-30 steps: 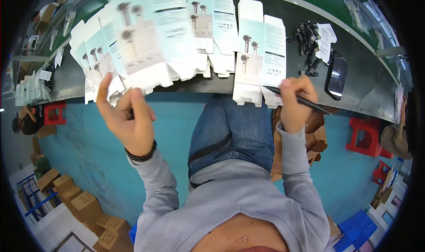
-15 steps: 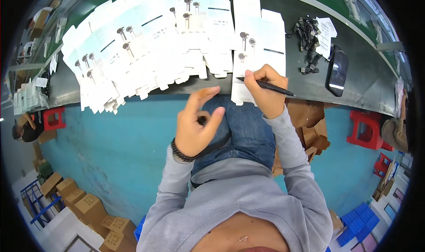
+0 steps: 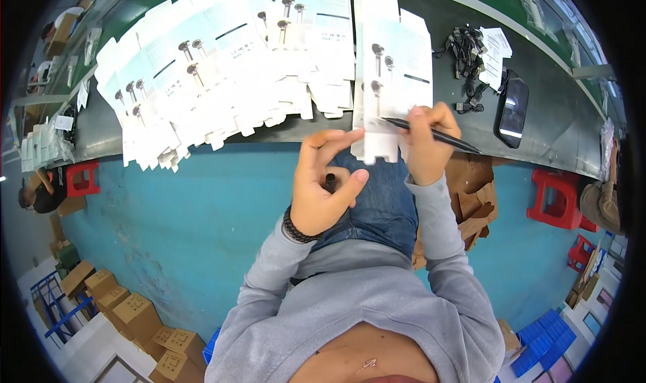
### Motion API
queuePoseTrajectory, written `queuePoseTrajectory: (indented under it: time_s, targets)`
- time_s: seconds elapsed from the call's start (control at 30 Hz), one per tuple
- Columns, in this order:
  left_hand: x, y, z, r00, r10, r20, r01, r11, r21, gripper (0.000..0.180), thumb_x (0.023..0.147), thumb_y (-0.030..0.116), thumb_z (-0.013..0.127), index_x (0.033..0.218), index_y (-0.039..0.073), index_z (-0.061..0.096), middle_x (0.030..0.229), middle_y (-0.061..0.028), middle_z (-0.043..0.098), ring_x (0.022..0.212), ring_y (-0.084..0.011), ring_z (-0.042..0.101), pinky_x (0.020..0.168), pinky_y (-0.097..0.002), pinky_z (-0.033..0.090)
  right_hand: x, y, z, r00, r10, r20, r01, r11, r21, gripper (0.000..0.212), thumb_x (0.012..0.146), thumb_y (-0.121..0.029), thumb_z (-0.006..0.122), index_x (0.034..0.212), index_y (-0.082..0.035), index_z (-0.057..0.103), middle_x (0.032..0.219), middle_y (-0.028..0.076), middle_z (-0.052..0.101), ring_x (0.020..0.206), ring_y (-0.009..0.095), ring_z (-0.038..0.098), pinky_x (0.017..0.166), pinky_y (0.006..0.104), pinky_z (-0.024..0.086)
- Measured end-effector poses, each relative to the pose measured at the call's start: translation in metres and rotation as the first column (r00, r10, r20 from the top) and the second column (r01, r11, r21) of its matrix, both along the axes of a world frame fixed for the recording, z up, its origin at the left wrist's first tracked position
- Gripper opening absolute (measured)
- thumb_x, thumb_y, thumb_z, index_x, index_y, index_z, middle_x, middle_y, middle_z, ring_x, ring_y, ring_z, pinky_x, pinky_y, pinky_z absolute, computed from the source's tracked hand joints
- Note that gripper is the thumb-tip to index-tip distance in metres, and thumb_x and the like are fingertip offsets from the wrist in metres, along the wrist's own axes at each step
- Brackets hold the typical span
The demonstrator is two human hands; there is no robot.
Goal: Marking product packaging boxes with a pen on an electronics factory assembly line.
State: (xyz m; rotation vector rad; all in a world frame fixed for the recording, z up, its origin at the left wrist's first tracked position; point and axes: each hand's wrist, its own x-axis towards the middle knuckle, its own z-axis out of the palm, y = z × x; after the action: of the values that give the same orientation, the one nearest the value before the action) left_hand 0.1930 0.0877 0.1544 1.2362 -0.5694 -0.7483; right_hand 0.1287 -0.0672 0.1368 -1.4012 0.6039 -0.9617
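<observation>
My right hand (image 3: 431, 151) grips a black marker pen (image 3: 457, 142), its tip over the lower part of a flat, unfolded carton (image 3: 415, 60). Whether the tip touches the card cannot be told. The carton is white and pale blue, printed with pictures of a small device, and its near flaps overhang the table edge. In the curled lower fingers of my left hand (image 3: 316, 198) sits the black pen cap (image 3: 330, 180). That hand's index finger reaches to the carton's near left edge, the thumb held apart.
Many overlapping flat cartons (image 3: 222, 66) fan out on the dark table (image 3: 552, 124) to the left. On the right lie black cables (image 3: 465, 56), white paper slips (image 3: 494, 53) and a smartphone (image 3: 513, 107). Brown paper (image 3: 471, 194) is below the table edge, near a red stool (image 3: 555, 198).
My left hand has moved right and up to the carton's edge. My right hand with the marker has shifted slightly right. A carton on the right stack has lifted or shifted.
</observation>
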Motion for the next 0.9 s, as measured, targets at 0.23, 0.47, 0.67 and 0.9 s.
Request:
queuePoseTrajectory:
  time_s: [0.23, 0.47, 0.67, 0.9]
  targets:
    - [-0.015, -0.021, 0.015, 0.946, -0.015, -0.323, 0.016, 1.000, 0.000, 0.068, 0.083, -0.005, 0.049, 0.135, 0.013, 0.010, 0.107, -0.0236, 0.057, 0.041, -0.0086, 0.048, 0.038, -0.0194, 0.039, -0.019, -0.003, 0.005, 0.962, -0.020, 0.272, -0.042, 0.974, 0.221, 0.026, 0.085, -0.005, 0.047, 0.067, -0.011, 0.028, 0.053, 0.002, 0.040, 0.046, 0.007, 0.031, 0.042, 0.0210, 0.028]
    - [0.020, 0.018, 0.028, 0.912, 0.240, -0.333, -0.293, 0.949, -0.119, 0.068, 0.085, -0.001, 0.047, 0.140, 0.011, 0.007, 0.101, -0.0235, 0.060, 0.034, -0.0083, 0.042, 0.031, -0.0197, 0.033, -0.026, -0.040, 0.019, 0.904, -0.021, 0.427, -0.031, 0.993, 0.114, 0.025, 0.085, -0.008, 0.046, 0.068, -0.013, 0.029, 0.058, 0.000, 0.043, 0.051, 0.007, 0.032, 0.044, 0.0204, 0.027]
    - [0.063, 0.051, 0.049, 0.840, 0.533, 0.097, -0.529, 0.846, -0.067, 0.067, 0.086, 0.002, 0.048, 0.139, 0.008, 0.008, 0.106, -0.0253, 0.057, 0.034, -0.0078, 0.041, 0.032, -0.0184, 0.035, -0.002, -0.016, 0.015, 0.996, 0.039, -0.075, -0.056, 0.969, -0.242, 0.026, 0.077, -0.003, 0.059, 0.059, -0.006, 0.041, 0.056, 0.000, 0.045, 0.049, 0.005, 0.037, 0.046, 0.0209, 0.031]
    - [0.060, 0.046, 0.022, 0.362, 0.558, 0.746, -0.817, 0.576, -0.034, 0.046, 0.085, 0.002, 0.049, 0.129, 0.002, 0.033, 0.106, -0.0169, 0.059, 0.048, -0.0093, 0.052, 0.038, -0.0193, 0.042, 0.016, -0.008, -0.002, 0.949, 0.110, -0.296, -0.192, 0.944, -0.267, 0.025, 0.073, -0.007, 0.065, 0.057, -0.002, 0.047, 0.050, -0.001, 0.046, 0.047, 0.003, 0.037, 0.042, 0.0208, 0.028]
